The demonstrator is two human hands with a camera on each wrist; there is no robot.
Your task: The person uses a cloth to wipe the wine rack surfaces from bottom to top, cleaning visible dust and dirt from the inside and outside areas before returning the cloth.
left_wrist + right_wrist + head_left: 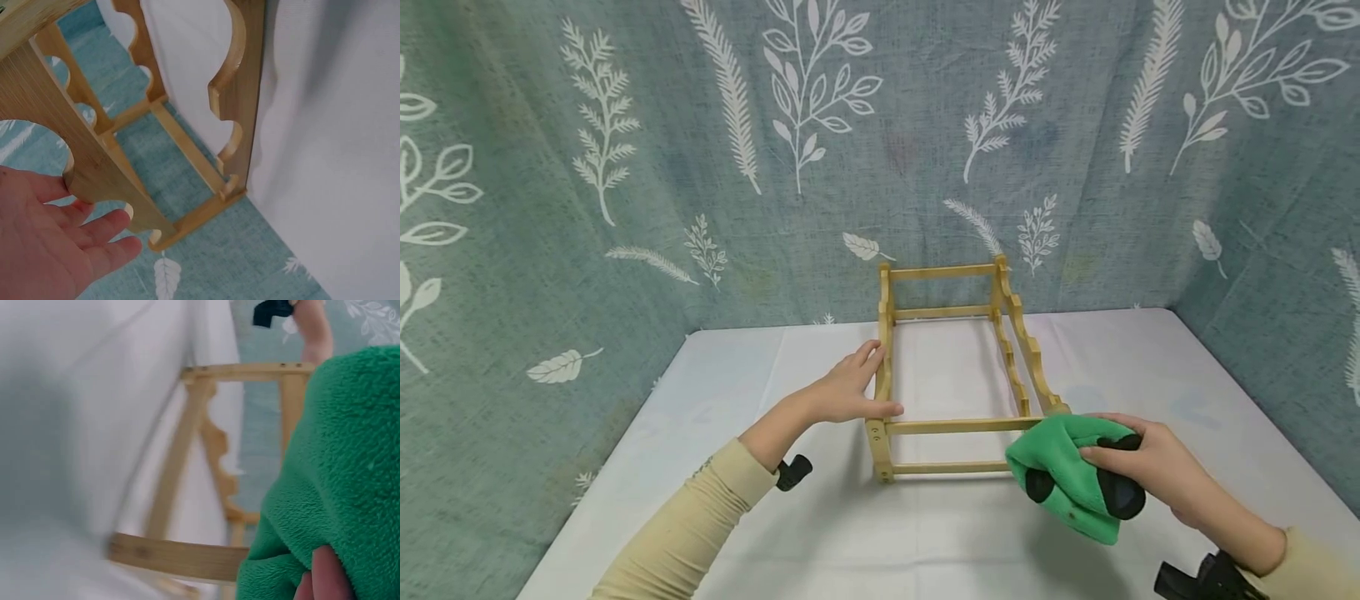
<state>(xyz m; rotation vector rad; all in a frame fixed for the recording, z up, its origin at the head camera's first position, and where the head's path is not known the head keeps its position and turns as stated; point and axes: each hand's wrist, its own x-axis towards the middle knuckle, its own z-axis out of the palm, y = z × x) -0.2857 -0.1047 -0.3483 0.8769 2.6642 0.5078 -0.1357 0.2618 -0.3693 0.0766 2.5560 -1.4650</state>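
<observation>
A wooden rack (962,426) with notched, scalloped side pieces stands on the white-covered table. My left hand (847,387) touches the rack's left side with its fingers extended. From the left wrist view, those fingers (103,247) lie along a scalloped side piece (94,144) without curling round it. At the rack's near right corner, my right hand (1150,467) grips a bunched green cloth with black patches (1063,467). The cloth (337,469) looks fluffy in the right wrist view, where it covers most of the hand and part of the rack.
The white tablecloth (820,533) spreads around the rack. Behind the table and along its sides hangs a blue-green curtain (917,150) with white leaf patterns. A black wrist camera (793,472) sits at the left wrist, another (1206,577) at the right.
</observation>
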